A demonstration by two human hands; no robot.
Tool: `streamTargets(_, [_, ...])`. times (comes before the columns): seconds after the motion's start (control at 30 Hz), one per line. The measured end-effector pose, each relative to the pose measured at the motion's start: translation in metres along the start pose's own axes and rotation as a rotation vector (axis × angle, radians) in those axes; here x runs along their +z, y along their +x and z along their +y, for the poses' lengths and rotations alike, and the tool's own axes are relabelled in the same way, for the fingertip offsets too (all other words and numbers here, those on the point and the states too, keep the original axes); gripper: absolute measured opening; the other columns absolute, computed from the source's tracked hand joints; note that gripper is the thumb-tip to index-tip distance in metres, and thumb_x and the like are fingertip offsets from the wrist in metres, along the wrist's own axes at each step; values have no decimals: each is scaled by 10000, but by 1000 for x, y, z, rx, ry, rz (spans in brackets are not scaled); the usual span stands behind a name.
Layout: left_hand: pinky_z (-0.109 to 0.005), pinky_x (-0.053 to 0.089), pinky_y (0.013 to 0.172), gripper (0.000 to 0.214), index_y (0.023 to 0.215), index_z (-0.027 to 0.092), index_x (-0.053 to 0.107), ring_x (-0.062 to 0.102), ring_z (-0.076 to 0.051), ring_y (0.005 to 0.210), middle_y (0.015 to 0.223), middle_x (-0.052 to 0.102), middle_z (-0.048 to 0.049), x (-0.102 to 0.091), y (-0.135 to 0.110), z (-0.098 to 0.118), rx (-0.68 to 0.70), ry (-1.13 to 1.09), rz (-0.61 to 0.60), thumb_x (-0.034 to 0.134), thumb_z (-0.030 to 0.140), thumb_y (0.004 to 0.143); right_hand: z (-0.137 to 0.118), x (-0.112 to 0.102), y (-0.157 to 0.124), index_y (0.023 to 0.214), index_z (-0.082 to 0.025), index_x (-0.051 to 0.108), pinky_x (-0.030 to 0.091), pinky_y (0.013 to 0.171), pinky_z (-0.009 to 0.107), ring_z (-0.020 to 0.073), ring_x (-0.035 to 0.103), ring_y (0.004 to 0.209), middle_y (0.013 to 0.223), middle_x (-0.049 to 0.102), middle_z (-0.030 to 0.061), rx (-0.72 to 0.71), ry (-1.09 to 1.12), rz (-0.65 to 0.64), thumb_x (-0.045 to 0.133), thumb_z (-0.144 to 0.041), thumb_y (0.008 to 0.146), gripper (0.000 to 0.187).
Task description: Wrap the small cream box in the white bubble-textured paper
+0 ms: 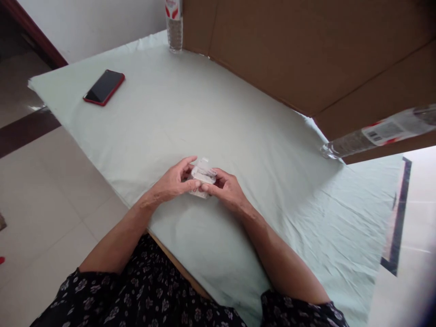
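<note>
A small white and clear plastic object [203,176] sits between both of my hands, just above the pale green cloth [177,118] covering the table. My left hand [172,182] curls round its left side with thumb and fingers pinching it. My right hand [227,190] grips its right side with bent fingers. What the object is I cannot make out; part of it is hidden by my fingers.
A red-cased phone [104,87] lies face up at the far left of the cloth. A large cardboard sheet [306,50] stands at the back right. One clear water bottle [174,25] stands at the far edge, another bottle [378,132] leans at the right.
</note>
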State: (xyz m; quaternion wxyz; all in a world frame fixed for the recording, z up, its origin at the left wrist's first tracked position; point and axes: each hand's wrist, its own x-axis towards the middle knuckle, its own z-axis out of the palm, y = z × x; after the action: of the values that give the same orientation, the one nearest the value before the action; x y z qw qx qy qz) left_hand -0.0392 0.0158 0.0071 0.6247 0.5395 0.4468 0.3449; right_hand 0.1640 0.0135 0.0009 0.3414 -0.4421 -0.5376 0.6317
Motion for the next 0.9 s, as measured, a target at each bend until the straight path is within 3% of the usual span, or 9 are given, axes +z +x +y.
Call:
streamTargets(0.17, [-321, 567, 804, 862, 1518, 166, 394, 716, -208, 951, 1270, 646, -159, 3, 1, -3, -15, -137, -9, 792, 318, 768, -3, -4, 0, 1111, -207, 726, 510, 763, 322, 193, 660, 865, 977, 738, 56, -76, -208, 93, 740, -489, 815, 409])
streamTargets(0.27, [-311, 566, 797, 853, 1514, 188, 400, 709, -172, 882, 1233, 645, -132, 6, 2, -7, 9, -174, 8, 798, 316, 771, -3, -6, 2, 1072, -203, 735, 501, 743, 315, 182, 645, 824, 967, 735, 53, -89, -262, 126, 744, -498, 809, 395])
streamTargets(0.5, [-321, 580, 781, 845, 1500, 183, 405, 705, -167, 845, 1149, 652, -99, 9, 1, -7, 10, -212, 41, 790, 276, 753, -4, -10, 10, 1032, -203, 747, 497, 763, 312, 175, 648, 805, 908, 739, 30, -75, -184, 68, 696, -554, 843, 401])
streamTargets(0.73, [-297, 570, 764, 824, 1482, 186, 428, 700, -164, 861, 1204, 625, -112, 9, 1, -8, 18, -190, 38, 788, 279, 747, -5, 2, 38, 753, -200, 671, 445, 624, 268, 130, 533, 648, 694, 619, -17, -89, -59, 179, 724, -531, 783, 336])
streamTargets(0.9, [-277, 560, 747, 781, 1481, 210, 441, 698, -154, 849, 1200, 613, -101, 10, 2, -11, 40, -167, 43, 766, 292, 775, -5, 9, 42, 760, -216, 620, 447, 636, 268, 126, 512, 652, 705, 581, -29, -80, 17, 224, 705, -462, 778, 261])
